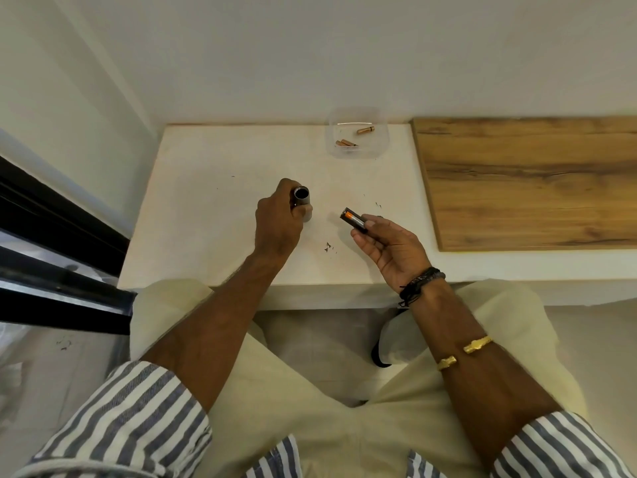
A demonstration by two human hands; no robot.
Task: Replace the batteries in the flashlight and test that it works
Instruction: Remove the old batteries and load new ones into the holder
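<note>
Your left hand (275, 222) has its fingers wrapped around the smooth grey flashlight (302, 201), a metal tube with its open, dark, empty mouth up. Your right hand (393, 246) pinches the battery holder (353, 219) at its fingertips, apparently loaded with an orange cell. Insertion, closing and testing remain; three coppery batteries (346, 143) lie in the clear plastic tub (358, 132), well beyond your fingers.

A plain home room: a low white table (213, 208) against bare white walls (310, 46), its right edge meeting a wood-grain board (531, 181).
</note>
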